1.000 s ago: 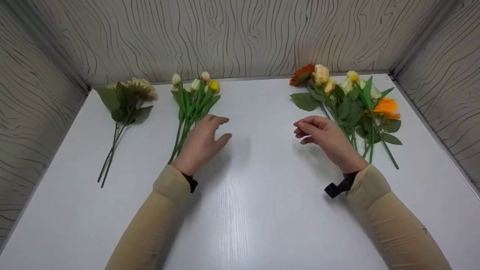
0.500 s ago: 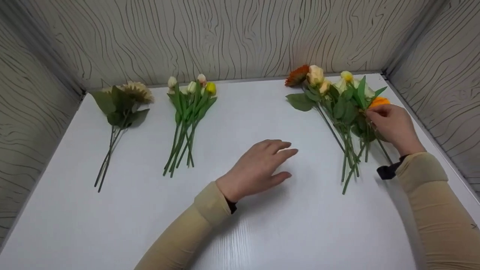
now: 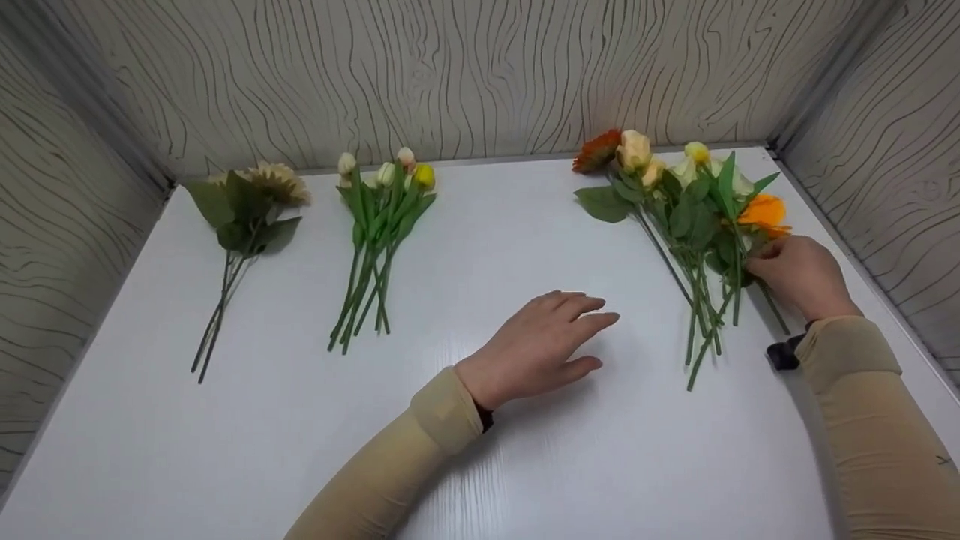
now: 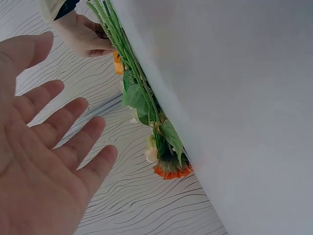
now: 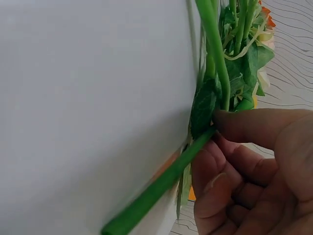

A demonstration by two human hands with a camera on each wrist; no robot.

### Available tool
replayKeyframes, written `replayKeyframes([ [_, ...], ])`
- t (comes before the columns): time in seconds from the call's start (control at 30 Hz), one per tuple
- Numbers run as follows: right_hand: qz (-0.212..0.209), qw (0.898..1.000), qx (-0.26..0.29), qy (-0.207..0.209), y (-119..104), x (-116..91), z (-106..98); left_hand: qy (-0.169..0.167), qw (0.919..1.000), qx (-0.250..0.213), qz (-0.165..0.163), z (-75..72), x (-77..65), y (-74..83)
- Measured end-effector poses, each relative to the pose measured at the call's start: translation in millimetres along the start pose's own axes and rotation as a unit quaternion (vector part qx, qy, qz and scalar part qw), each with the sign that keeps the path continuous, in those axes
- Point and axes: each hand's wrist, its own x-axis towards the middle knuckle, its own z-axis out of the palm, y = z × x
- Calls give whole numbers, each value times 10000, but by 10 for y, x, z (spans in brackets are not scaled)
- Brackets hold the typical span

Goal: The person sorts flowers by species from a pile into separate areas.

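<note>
My right hand (image 3: 802,276) is at the right-hand pile of flowers, just below an orange flower (image 3: 763,213). In the right wrist view its thumb and fingers pinch a green stem (image 5: 156,186), whose cut end points toward the camera. Which bloom this stem bears is partly hidden, though it runs up toward the orange one. Beside it lie a rust-orange gerbera-like flower (image 3: 598,151), peach roses (image 3: 635,152), a yellow tulip (image 3: 697,153) and crossing stems. My left hand (image 3: 536,349) hovers over the table left of this pile, fingers spread, holding nothing.
Several tulips (image 3: 384,217), white, pink and yellow, lie in a bunch left of centre. Cream flowers (image 3: 276,184) with dark leaves lie at the far left. Wood-patterned walls (image 3: 480,75) border the white table (image 3: 247,450) at the back and sides.
My right hand has gone right to the pile, then slid slightly down below the orange flower. My left hand has moved right and nearer, away from the tulips.
</note>
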Motion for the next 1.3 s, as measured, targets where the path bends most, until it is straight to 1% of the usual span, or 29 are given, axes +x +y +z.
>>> replayKeyframes([
  [0.27, 40, 9997, 247, 16, -74, -44, -46, 141, 9994, -319, -32, -11, -22, -64],
  [0.43, 5, 9995, 276, 119, -194, -86, -86, 232, 9982, -523, -169, -25, -31, -94],
  [0.57, -17, 9989, 388, 252, -336, -124, -105, 398, 9966, -662, -299, -50, -30, -115],
  [0.67, 16, 9977, 635, 232, -496, -158, -80, 637, 9925, -896, -536, -76, -29, -134],
  [0.73, 32, 9956, 915, 173, -631, -185, -37, 875, 9863, -1153, -794, -95, -31, -149],
  [0.77, 31, 9938, 1105, 120, -707, -199, -9, 1032, 9814, -1322, -939, -102, -33, -159],
  [0.83, -25, 9892, 1464, -11, -871, -235, 49, 1295, 9680, -1723, -1288, -122, -39, -179],
  [0.87, -76, 9859, 1670, -77, -964, -262, 81, 1414, 9584, -1982, -1492, -133, -40, -190],
  [0.9, -171, 9822, 1865, -133, -1058, -293, 119, 1518, 9467, -2268, -1711, -147, -43, -202],
  [0.93, -282, 9780, 2059, -202, -1164, -325, 164, 1630, 9329, -2575, -1922, -158, -50, -222],
  [0.97, -423, 9729, 2250, -335, -1287, -361, 226, 1748, 9156, -2912, -2151, -174, -56, -246],
  [1.03, -764, 9612, 2573, -632, -1521, -441, 359, 1949, 8768, -3561, -2579, -206, -64, -287],
  [1.1, -1154, 9466, 2871, -906, -1725, -527, 507, 2155, 8402, -4070, -2863, -228, -73, -327],
  [1.13, -1310, 9401, 2973, -1036, -1811, -564, 577, 2250, 8248, -4262, -2956, -233, -76, -345],
  [1.17, -1445, 9340, 3054, -1160, -1885, -595, 647, 2324, 8119, -4410, -3039, -241, -79, -359],
  [1.2, -1554, 9299, 3101, -1221, -1933, -621, 701, 2357, 8043, -4500, -3083, -244, -82, -368],
  [1.23, -1631, 9267, 3142, -1257, -1973, -644, 748, 2396, 7986, -4563, -3107, -246, -84, -380],
  [1.3, -1702, 9246, 3146, -1311, -2032, -672, 826, 2486, 7904, -4634, -3142, -250, -91, -396],
])
